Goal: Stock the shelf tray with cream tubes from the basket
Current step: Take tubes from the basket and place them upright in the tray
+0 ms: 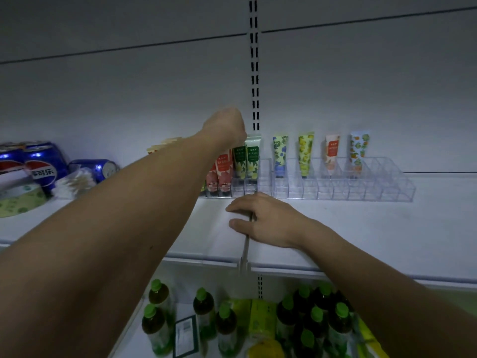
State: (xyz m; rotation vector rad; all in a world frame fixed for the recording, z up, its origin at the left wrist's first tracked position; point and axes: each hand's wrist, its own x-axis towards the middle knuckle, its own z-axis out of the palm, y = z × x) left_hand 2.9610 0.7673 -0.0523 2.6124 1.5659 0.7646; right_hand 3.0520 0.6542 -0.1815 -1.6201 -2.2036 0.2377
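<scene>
The clear shelf tray is part stocked: cream tubes crowd its left slots, four stand spaced along the back right, and the front slots look empty (the basket is out of view). The left hand reaches over the green tubes, its fingers hidden, so its grip cannot be told; the right hand rests relaxed on the shelf.

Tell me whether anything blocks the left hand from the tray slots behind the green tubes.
Nothing visible does. The left hand is above the green tubes at the back of the clear tray; whether it holds a tube is hidden. The right hand rests on the shelf.
</scene>
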